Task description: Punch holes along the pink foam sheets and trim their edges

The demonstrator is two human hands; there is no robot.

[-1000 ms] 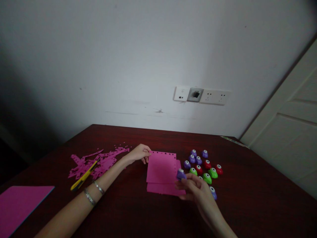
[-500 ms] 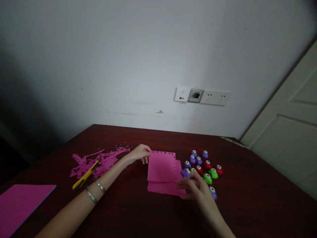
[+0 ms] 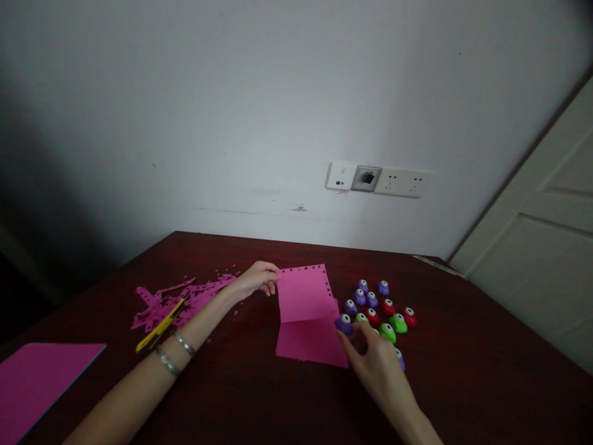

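Observation:
My left hand [image 3: 259,280] pinches the upper left corner of a pink sheet of paper [image 3: 302,293]. Small holes run along that sheet's top and right edges, and it is raised above another pink sheet [image 3: 308,346] lying on the table. With thumb and fingers, my right hand [image 3: 373,352] grips a purple craft punch [image 3: 344,324] by the right side of the papers. Several more punches in purple, red [image 3: 388,307] and green [image 3: 398,322] stand just beyond that hand.
Pink paper scraps [image 3: 199,303] and punched bits lie to the left, with a yellow utility knife [image 3: 162,326] on them. A larger pink sheet [image 3: 46,383] lies at the near left. Behind the dark red table [image 3: 259,402] is a wall with sockets [image 3: 403,183].
My left hand has lifted the punched sheet up and away from the lower one, uncovering more of it. The purple punch in my right hand has turned upright and moved slightly left.

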